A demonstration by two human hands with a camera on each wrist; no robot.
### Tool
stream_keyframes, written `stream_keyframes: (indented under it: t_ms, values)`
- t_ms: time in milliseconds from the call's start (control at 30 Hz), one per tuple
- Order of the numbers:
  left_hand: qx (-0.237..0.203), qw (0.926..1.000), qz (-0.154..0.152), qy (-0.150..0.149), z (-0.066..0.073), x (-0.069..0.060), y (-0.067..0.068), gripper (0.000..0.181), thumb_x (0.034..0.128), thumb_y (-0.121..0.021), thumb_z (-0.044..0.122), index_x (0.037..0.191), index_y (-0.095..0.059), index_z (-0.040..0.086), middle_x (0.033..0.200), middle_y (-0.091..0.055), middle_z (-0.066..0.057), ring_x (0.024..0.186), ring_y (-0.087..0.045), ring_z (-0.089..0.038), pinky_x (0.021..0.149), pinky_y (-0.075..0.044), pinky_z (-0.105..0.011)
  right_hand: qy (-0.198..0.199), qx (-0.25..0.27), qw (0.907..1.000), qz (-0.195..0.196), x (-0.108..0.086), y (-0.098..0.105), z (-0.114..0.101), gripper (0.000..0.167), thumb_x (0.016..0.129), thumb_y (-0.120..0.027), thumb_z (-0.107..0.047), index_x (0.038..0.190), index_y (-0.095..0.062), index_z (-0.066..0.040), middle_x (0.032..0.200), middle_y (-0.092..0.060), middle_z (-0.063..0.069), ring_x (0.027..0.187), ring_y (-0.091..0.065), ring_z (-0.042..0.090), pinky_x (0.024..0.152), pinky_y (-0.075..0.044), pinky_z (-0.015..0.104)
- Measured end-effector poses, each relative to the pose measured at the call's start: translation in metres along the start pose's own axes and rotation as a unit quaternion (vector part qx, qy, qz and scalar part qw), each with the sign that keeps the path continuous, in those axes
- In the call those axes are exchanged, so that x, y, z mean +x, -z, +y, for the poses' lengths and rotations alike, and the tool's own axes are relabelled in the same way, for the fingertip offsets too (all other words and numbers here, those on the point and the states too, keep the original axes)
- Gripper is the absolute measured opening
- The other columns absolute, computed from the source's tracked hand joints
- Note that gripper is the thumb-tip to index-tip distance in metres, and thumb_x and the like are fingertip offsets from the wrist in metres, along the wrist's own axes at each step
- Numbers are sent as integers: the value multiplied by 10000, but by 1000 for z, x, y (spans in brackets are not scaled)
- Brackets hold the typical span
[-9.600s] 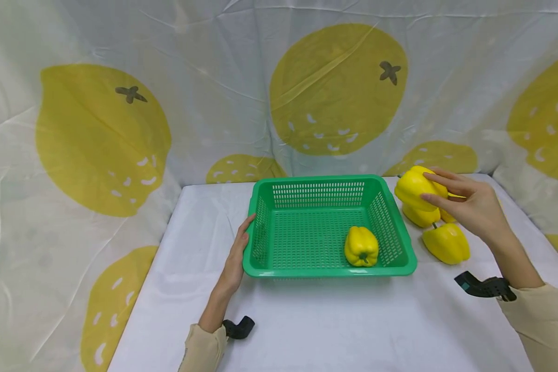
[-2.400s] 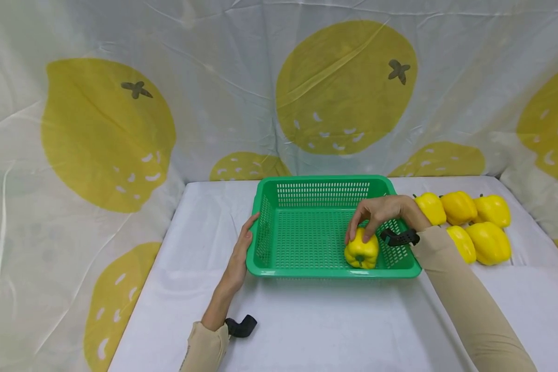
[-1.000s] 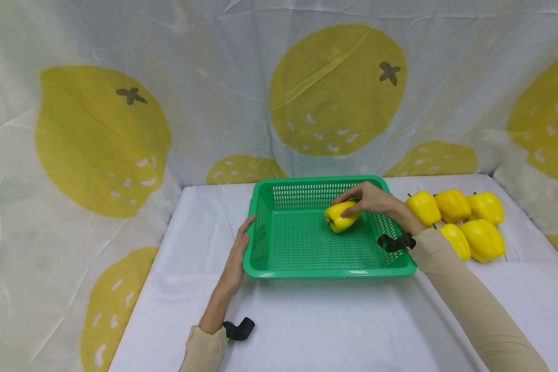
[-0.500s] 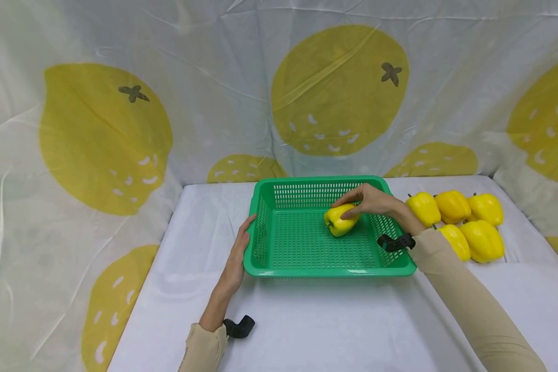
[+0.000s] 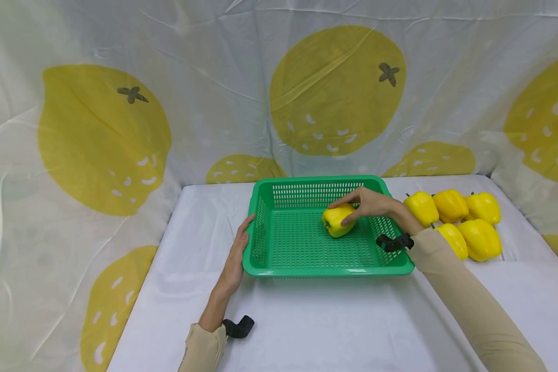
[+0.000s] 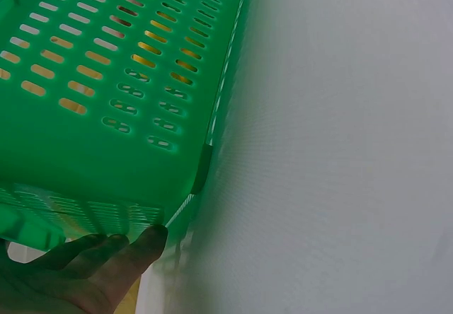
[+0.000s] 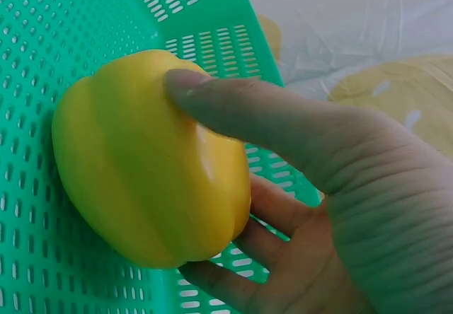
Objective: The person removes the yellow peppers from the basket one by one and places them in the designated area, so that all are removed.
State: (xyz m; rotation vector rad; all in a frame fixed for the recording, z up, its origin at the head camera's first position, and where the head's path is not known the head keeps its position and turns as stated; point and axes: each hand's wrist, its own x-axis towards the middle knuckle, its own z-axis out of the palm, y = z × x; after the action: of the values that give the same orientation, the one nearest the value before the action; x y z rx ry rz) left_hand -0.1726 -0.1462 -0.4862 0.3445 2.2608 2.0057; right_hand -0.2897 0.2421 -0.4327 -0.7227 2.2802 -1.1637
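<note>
In the head view a green slotted plastic basket [image 5: 327, 272] stands on the white-covered table. My right hand [image 5: 371, 202] reaches into it over the right rim and pinches a yellow bell pepper [image 5: 337, 221] between thumb and fingers. The right wrist view shows the thumb on one side of the bell pepper [image 7: 134, 158] and the fingers on the far side. Whether the pepper touches the basket floor I cannot tell. My left hand [image 5: 232, 263] lies along the basket's left end, its fingers extended against the outer wall. In the left wrist view the fingers [image 6: 134, 254] touch that wall.
Several more yellow bell peppers [image 5: 481, 240] lie close together on the table [image 5: 316, 325], right of the basket and beside my right forearm. A lemon-printed cloth [image 5: 214, 93] hangs behind the table and along its left side.
Earlier my right hand held a pepper above the others on the right, which now lie spread out. Since then it has moved the basket's pepper from the front right corner back and leftward. The left hand stays put.
</note>
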Motion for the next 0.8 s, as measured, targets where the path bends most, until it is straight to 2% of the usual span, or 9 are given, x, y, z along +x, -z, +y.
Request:
stream_keyframes:
  t_ms: [133,367,633,800]
  values:
    - [8,10000,11,13,0,0,0,481,1139,-172,437,1612,-252,412,1706,-194,61,1487,-279,-229,1209,-193,-533,91,65,9999,-54,0,0,0,490,858,-857,-194,1326,-721,-142,1416,-658,130,1273,-613,312,964,-551,296]
    - [32,10000,20,4,-1,0,0,479,1139,-187,444,1612,-255,410,1705,-199,61,1491,-278,-226,1205,-202,-528,106,-55,9999,71,0,0,2,438,864,-851,-225,1284,-749,-155,1377,-688,111,1292,-612,319,981,-556,304]
    - [27,10000,1,-26,0,0,0,476,1140,-187,441,1611,-255,414,1707,-192,69,1520,-250,-225,1219,-182,-547,246,106,9995,-155,2,0,2,550,845,-865,-142,1366,-690,-121,1423,-650,145,1274,-615,328,965,-560,294]
    - [-3,10000,-18,-33,0,-1,0,475,1141,-181,438,1610,-254,419,1708,-187,73,1526,-242,-224,1226,-172,-549,195,56,9997,-101,1,-1,1,520,857,-856,-168,1353,-702,-139,1431,-648,126,1325,-587,333,973,-548,274]
